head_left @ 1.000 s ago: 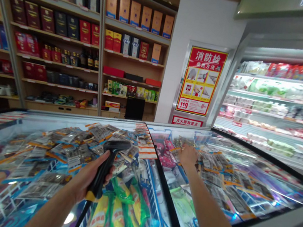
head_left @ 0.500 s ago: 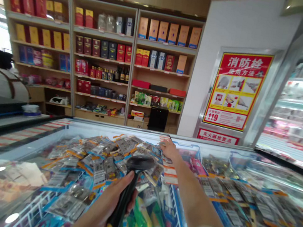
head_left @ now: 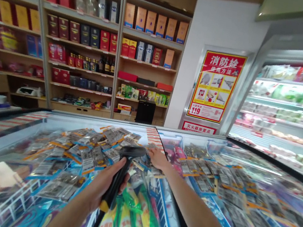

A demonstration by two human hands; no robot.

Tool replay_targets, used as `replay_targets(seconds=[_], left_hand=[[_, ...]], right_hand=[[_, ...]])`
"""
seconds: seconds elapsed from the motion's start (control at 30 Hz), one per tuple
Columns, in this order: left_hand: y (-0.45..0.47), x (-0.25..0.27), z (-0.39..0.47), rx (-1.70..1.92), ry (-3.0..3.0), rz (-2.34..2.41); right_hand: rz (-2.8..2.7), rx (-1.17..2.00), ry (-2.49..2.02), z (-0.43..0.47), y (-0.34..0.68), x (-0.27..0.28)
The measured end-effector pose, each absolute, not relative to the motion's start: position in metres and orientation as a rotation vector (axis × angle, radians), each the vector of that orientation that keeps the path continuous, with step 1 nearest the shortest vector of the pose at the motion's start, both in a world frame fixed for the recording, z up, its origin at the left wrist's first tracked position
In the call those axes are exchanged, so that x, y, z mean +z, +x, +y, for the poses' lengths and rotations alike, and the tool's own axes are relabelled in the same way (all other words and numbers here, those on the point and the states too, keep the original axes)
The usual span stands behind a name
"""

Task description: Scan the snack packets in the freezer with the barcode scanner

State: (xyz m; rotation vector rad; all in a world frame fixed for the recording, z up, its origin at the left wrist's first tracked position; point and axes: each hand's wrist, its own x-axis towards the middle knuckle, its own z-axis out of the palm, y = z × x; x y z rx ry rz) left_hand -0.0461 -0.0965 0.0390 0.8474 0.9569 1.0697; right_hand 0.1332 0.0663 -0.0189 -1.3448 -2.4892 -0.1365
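Observation:
My left hand (head_left: pixel 111 182) is wrapped round the handle of a black barcode scanner (head_left: pixel 121 178) with a yellow patch near its base. The scanner's head points forward over the open freezer. Beyond it, my right hand (head_left: pixel 157 157) reaches in beside the striped label strip (head_left: pixel 154 135), fingers bent down at the frozen packets (head_left: pixel 114 134). Its fingertips are small and partly hidden, so what they grip cannot be made out. Clear packets with orange and blue edges are heaped left of the scanner. Below it lie yellow-and-green ice-pop packs (head_left: pixel 128 219).
White wire baskets (head_left: pixel 163 201) divide the freezer. A dark lid frame (head_left: pixel 179 220) runs under my right forearm. More packets (head_left: pixel 230 182) lie to the right. Behind stand shelves of boxes (head_left: pixel 145 63), a red fire-hydrant poster (head_left: pixel 216 86) and an upright display fridge (head_left: pixel 289 114).
My view has turned right and the person at the left has gone out of it. My right hand has come slightly nearer, towards the packets by the scanner. The left hand still holds the scanner.

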Motion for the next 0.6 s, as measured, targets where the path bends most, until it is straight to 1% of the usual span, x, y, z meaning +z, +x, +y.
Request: replay_targets(seconds=[0.1,0.17,0.27,0.33,0.4,0.6], left_hand=[[-0.046,0.040,-0.097,1.061,0.853,0.927],[-0.046,0.040,-0.097,1.063,0.863,0.912],[-0.045,0.037,-0.096,1.056,0.883,0.889],[-0.045,0.034,-0.095,1.057,0.890,0.872],[-0.045,0.033,-0.095,1.057,0.898,0.864],[-0.045,0.031,-0.093,1.016,0.921,0.858]], right_hand=[[-2.287,0.030,-1.437,0.038,0.135,-0.009],[-2.131,0.067,-1.562,0.025,0.145,-0.003],[-1.920,-0.078,-1.888,0.011,0.175,-0.004],[-1.899,-0.206,-2.073,0.005,0.201,-0.014],[-1.904,-0.242,-2.206,0.001,0.228,-0.027],[-1.976,-0.313,-2.176,0.002,0.289,-0.046]])
